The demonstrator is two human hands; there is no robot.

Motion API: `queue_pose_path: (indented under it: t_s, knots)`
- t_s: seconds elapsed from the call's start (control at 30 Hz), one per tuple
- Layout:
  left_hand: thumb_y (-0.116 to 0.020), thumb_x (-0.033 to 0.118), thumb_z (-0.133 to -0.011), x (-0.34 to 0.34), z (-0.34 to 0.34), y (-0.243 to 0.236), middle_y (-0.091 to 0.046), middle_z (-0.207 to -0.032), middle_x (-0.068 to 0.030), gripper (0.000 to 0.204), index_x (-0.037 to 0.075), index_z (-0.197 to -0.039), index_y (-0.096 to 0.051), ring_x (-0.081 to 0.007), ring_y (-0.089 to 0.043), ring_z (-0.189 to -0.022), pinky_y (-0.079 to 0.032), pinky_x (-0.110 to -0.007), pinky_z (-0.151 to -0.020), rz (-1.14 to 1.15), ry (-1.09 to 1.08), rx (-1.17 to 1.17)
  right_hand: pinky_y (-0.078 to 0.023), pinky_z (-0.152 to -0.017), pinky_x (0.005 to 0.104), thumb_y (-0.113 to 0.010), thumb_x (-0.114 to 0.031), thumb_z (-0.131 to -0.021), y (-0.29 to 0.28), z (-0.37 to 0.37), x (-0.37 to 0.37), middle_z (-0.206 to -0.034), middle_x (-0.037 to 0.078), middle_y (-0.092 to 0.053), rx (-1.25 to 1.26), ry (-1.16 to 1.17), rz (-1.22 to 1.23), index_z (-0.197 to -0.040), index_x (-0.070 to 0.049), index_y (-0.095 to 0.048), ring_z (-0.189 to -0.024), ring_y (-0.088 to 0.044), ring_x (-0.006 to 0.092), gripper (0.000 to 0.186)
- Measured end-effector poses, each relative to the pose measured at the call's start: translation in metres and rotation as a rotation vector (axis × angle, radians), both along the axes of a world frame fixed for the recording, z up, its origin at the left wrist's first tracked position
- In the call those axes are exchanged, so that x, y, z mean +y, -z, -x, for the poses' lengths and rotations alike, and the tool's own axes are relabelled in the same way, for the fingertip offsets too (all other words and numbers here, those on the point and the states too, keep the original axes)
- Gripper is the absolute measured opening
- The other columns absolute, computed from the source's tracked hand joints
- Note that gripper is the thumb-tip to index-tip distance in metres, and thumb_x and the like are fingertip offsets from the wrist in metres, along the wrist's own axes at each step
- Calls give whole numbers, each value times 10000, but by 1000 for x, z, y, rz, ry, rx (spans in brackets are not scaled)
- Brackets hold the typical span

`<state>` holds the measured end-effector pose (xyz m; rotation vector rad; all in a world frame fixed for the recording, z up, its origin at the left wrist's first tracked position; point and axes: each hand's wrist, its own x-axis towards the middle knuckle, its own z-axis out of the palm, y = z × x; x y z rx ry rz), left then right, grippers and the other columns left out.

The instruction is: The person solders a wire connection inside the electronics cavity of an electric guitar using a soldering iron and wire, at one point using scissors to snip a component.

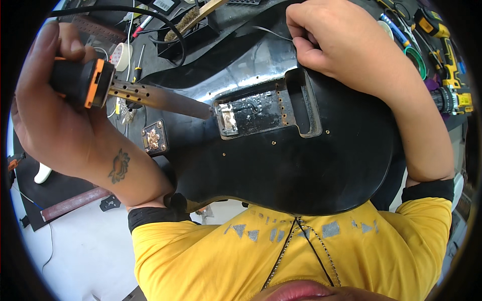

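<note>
1. The left hand (47,105) is gripping the soldering iron (128,93), its fingers curling around the black and orange handle (75,80)
2. The iron's long axis is running rightward from this grip and slightly toward the person, its perforated barrel (168,102) pointing at the left end of a cavity (271,108); whether the tip is touching there, I cannot tell
3. The cavity, to the right of the left grip, is holding a pale metal block (228,120) at its left end and a thin dark wire (251,105)
4. Around it, the black guitar body (281,173) is lying with its long axis left to right, its broad end under and nearer than the right grip
5. The right hand (336,40) is resting on the body's far edge, its fingers curling nearly closed; a thin grey strand (268,32) is extending leftward from it, though whether they are pinching it, I cannot tell
6. An ornamented plate (154,138) is sitting rightward of the left grip and nearer the person
7. Beyond that grip, rightward, a brush (188,22) is lying over a black box (203,42)
8. A yellow drill (433,21) is lying right of the right grip
</note>
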<state>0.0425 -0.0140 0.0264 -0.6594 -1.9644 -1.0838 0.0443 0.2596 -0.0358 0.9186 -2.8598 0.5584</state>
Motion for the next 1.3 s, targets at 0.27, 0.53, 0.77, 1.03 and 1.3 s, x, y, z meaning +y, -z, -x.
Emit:
queue_pose_path:
  t_s: [0.27, 0.53, 0.77, 1.03, 1.3]
  knots:
    - [-568, 100, -925, -8, 6, -3, -569, -911, -265, 327, -190, -1060, -639, -271, -582, -900, -514, -351, -748, -47, 295, 2, -537, -826, 463, -609, -163, -895, 12, 3, -12, -866, 202, -688, 28, 36, 94, -863, 13, -643, -907, -674, 394, 182]
    - [-598, 110, -907, 4, 3, -12, -570, -891, -266, 327, -187, -1037, -639, -269, -589, -867, -513, -346, -713, -195, 115, -93, -502, -760, 418, -687, -111, -903, 28, -1, -12, -876, 156, -607, 224, -204, 250, -968, -11, -595, -841, -617, 352, 151]
    - [-601, 103, -902, -3, 4, -18, -539, -877, -217, 234, -117, -980, -591, -224, -532, -821, -411, -325, -664, -203, 203, -188, -454, -875, 410, -666, -121, -926, 31, -21, -24, -926, 93, -634, -8, -351, 240, -944, -66, -602, -945, -603, 308, 87]
    - [-602, 106, -910, 12, 4, 5, -541, -863, -191, 160, -39, -952, -550, -200, -506, -793, -381, -311, -663, -99, 39, 5, -443, -867, 399, -688, -114, -912, 37, -20, -29, -933, 74, -647, 15, -320, 197, -952, -72, -628, -952, -597, 285, 83]
    - [-605, 92, -911, 13, 6, 6, -545, -853, -191, 157, -42, -982, -564, -197, -512, -796, -400, -316, -683, -34, 142, -74, -442, -856, 387, -699, -125, -916, 44, -19, -29, -937, 64, -660, 29, -310, 218, -952, -69, -645, -952, -612, 262, 86]
